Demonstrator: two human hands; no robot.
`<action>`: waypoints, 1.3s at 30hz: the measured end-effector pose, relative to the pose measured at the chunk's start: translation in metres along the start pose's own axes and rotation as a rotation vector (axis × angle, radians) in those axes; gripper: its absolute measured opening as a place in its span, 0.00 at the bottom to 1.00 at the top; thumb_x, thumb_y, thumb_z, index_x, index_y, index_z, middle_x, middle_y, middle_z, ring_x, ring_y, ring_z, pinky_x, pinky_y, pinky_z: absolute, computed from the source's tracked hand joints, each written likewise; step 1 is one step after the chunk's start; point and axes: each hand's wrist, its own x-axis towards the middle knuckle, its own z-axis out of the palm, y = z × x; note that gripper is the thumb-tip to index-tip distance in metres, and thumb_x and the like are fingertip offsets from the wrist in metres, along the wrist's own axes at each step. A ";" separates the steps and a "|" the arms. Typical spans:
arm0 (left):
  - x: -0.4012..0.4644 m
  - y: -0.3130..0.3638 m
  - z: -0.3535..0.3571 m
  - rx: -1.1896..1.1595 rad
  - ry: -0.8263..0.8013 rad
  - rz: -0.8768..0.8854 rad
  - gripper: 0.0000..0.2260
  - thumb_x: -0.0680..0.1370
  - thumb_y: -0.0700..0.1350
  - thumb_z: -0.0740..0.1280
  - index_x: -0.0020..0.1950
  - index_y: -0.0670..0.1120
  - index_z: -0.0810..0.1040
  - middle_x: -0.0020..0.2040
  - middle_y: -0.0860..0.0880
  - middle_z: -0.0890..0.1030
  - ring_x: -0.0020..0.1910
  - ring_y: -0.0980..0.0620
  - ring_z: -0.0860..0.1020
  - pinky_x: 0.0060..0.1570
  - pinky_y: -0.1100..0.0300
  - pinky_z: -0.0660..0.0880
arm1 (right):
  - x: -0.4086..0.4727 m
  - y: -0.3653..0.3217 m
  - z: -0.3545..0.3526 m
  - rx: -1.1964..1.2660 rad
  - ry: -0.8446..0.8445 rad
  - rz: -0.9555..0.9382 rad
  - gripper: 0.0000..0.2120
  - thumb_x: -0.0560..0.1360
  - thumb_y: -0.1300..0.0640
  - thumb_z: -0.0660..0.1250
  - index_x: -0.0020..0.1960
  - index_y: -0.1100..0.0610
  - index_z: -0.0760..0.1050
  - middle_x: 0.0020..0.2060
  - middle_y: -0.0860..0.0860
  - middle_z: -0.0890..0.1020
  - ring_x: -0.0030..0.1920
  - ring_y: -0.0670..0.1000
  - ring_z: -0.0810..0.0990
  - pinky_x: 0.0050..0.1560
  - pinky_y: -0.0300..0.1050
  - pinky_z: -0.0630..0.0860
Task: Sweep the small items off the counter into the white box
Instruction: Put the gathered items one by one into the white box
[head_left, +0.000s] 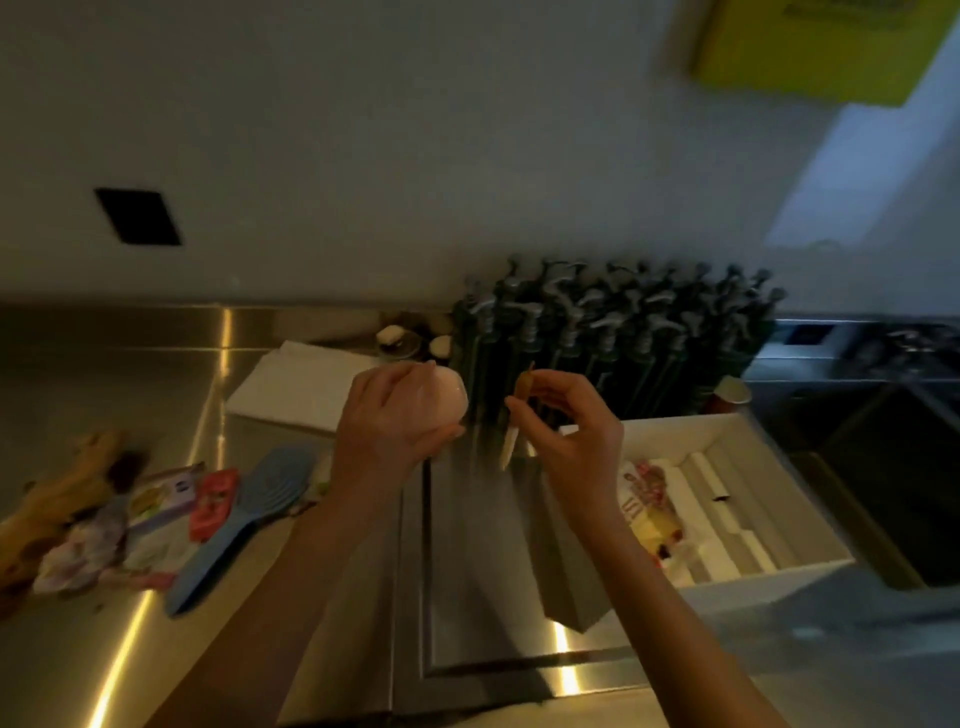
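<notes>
My left hand (387, 415) grips a pale pink rounded object (451, 397) above the steel counter (156, 374). My right hand (574, 431) pinches a thin stick-like item (514, 431) with a brown top and a white lower end, held upright over the counter. The white box (769, 577) stands open to the right of my right hand and holds a red-and-white packet (644, 493) and white rolls. A pile of small items lies at the left: a blue hairbrush (244, 525), a red packet (213, 501), a purple packet (161, 493) and crumpled wrappers (83, 551).
Many dark green pump bottles (613, 332) stand in a block at the back, behind my hands. A white folded sheet (296, 384) lies left of them. A sink (893, 467) opens at the far right. A brown-yellow object (57, 499) lies at the left edge.
</notes>
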 end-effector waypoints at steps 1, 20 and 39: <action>0.008 0.011 0.009 0.043 -0.015 0.052 0.33 0.69 0.66 0.66 0.66 0.46 0.73 0.59 0.48 0.74 0.58 0.47 0.71 0.62 0.65 0.64 | 0.005 0.003 -0.017 -0.028 0.012 -0.007 0.12 0.72 0.59 0.72 0.54 0.52 0.75 0.47 0.46 0.80 0.49 0.41 0.80 0.51 0.33 0.75; 0.002 0.170 0.212 -0.025 -0.373 0.138 0.31 0.69 0.62 0.69 0.67 0.48 0.72 0.61 0.48 0.74 0.61 0.49 0.68 0.58 0.53 0.69 | -0.005 0.123 -0.263 -0.118 0.035 0.217 0.14 0.72 0.58 0.70 0.53 0.43 0.74 0.49 0.45 0.80 0.52 0.44 0.80 0.54 0.39 0.77; -0.027 0.131 0.296 0.172 -0.744 -0.147 0.26 0.70 0.57 0.72 0.65 0.52 0.71 0.63 0.49 0.72 0.63 0.48 0.66 0.62 0.54 0.64 | -0.034 0.192 -0.267 -0.184 -0.068 0.340 0.10 0.71 0.57 0.71 0.52 0.55 0.78 0.48 0.45 0.80 0.50 0.41 0.79 0.52 0.33 0.75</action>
